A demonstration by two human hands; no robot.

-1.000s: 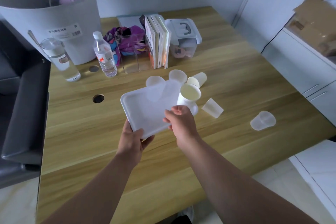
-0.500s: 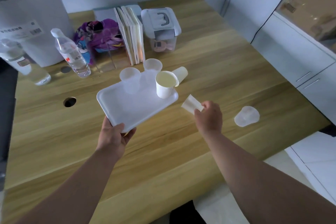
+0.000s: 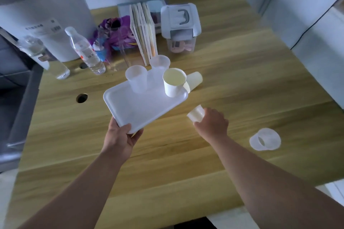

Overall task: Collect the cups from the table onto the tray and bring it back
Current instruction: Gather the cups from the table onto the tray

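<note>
My left hand (image 3: 120,136) grips the near corner of a white tray (image 3: 137,109), held above the wooden table (image 3: 242,80). A white paper cup (image 3: 174,84) stands upright at the tray's far right corner. A translucent cup (image 3: 136,78) stands at the tray's far edge, and another translucent cup (image 3: 160,64) is behind it. A cream cup (image 3: 194,80) lies on its side on the table behind the tray. My right hand (image 3: 211,123) is closed on a small translucent cup (image 3: 195,114) just right of the tray. One more translucent cup (image 3: 265,141) lies tipped at the right.
At the back stand a row of books (image 3: 143,31), a lidded clear box (image 3: 179,28), a purple bundle (image 3: 113,35), two water bottles (image 3: 84,50), and a large grey bin (image 3: 55,11). A round hole (image 3: 81,97) is in the tabletop. White cabinets (image 3: 316,29) are on the right.
My right hand left the tray, reached right and closed on the small translucent cup that lay beside the tray. The tray, held by my left hand alone, now carries the white paper cup.
</note>
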